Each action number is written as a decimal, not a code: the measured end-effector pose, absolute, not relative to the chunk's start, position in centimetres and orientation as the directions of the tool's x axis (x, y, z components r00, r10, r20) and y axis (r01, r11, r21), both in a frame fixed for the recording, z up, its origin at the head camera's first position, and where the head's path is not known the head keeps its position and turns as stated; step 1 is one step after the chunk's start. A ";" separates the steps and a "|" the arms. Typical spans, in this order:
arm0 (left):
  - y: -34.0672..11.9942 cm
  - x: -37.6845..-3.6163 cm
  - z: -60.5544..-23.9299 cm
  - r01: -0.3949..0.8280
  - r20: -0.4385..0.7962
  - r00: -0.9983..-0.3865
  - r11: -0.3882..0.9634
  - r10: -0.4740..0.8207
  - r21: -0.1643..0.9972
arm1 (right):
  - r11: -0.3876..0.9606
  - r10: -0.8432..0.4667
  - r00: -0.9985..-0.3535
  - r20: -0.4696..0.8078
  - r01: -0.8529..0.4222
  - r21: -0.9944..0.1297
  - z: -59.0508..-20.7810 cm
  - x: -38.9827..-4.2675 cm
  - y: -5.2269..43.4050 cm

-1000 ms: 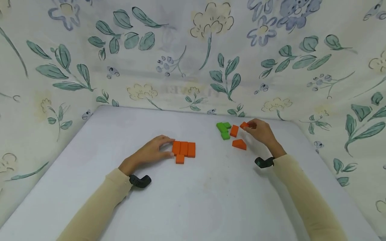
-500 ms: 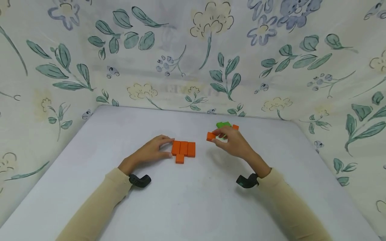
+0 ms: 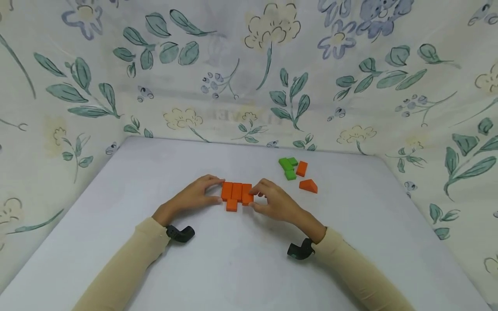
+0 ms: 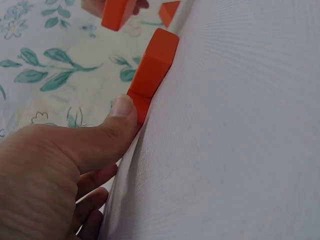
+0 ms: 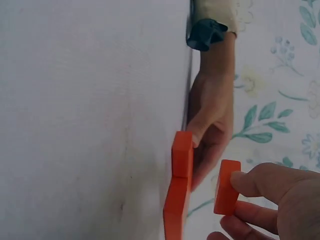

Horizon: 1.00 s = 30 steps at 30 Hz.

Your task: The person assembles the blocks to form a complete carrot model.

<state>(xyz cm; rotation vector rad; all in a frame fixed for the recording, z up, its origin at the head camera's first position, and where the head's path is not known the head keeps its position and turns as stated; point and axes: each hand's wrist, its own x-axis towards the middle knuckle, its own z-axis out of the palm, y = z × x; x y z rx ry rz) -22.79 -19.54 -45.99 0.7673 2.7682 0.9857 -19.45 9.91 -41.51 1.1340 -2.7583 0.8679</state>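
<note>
Your right hand (image 3: 278, 201) has a small orange block (image 5: 224, 191) pinched between thumb and fingers, the gap between them no wider than the block. The piece is above the table (image 3: 233, 268), at the right-hand end of a row of three orange blocks (image 3: 237, 191); the right wrist view shows a gap between it and the blocks nearest it. Your left hand (image 3: 194, 192) has thumb and forefinger parted and curved about the left block (image 3: 227, 191) of that row, touching its near and far corners; you cannot tell how hard they squeeze. A short orange block (image 3: 231, 205) sits against the row's near side.

These pieces look rigid and smooth, so expect them to be light, hard to damage and perhaps a little slippery. Hold each by opposite flat sides, leaving the face that meets its neighbour free; a light nudge would probably shift the loose row.

Toward the table's far edge, right of centre, lie three green blocks (image 3: 286, 164), an orange rectangular block (image 3: 301, 168) and, nearer you, an orange slant-sided block (image 3: 308, 186). Take that last one across its parallel faces, since fingertips may slide on the slopes. You see no container; these pieces lie directly on the table.
</note>
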 end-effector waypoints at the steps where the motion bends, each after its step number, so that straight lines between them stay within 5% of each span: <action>1: -19.5 -22.8 -46.0 0.428 0.072 -0.867 0.664 0.493 0.613 | 0.581 -0.640 -0.733 0.230 -0.658 -0.479 -41.7 -19.4 9.7; 30: -19.3 -22.7 -46.0 0.417 0.073 -0.877 0.676 0.475 0.607 | 0.638 -0.635 -0.718 0.284 -0.695 -0.332 -44.6 -19.0 8.0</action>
